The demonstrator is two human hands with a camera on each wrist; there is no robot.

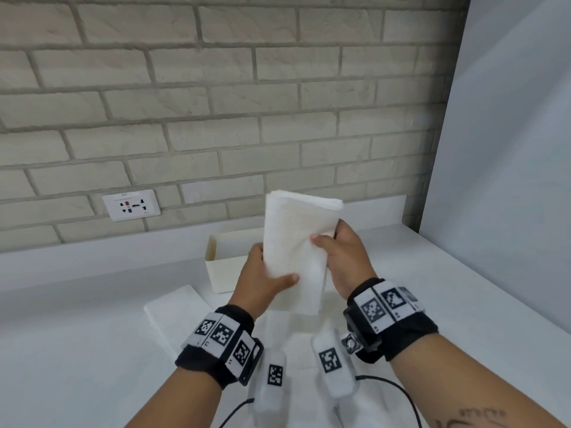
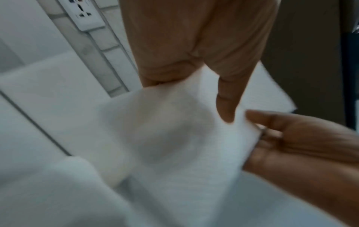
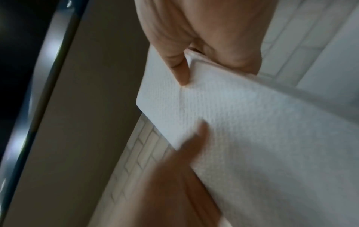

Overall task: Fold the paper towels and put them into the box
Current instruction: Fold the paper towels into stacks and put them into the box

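Head view: we hold a folded paper towel (image 1: 293,251) upright above the box (image 1: 221,273), left hand (image 1: 262,281) and right hand (image 1: 341,257) both pinching it; another towel (image 1: 173,313) lies on the counter (image 1: 77,350), unboxed. Left wrist view: blurred, thumb on towel. Right wrist view: thumb clamps the folded edge; box hidden, its contents unseen.

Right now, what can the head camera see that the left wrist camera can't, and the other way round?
Only the head view shows the open cream box standing on the counter behind the hands, the marker bands on both wrists, and another folded towel lying flat to the left.

Only the left wrist view shows the left hand's palm side close up, its thumb pressed on the paper.

Both show the folded paper towel held up by both hands, the right hand gripping its edge, and the wall socket.
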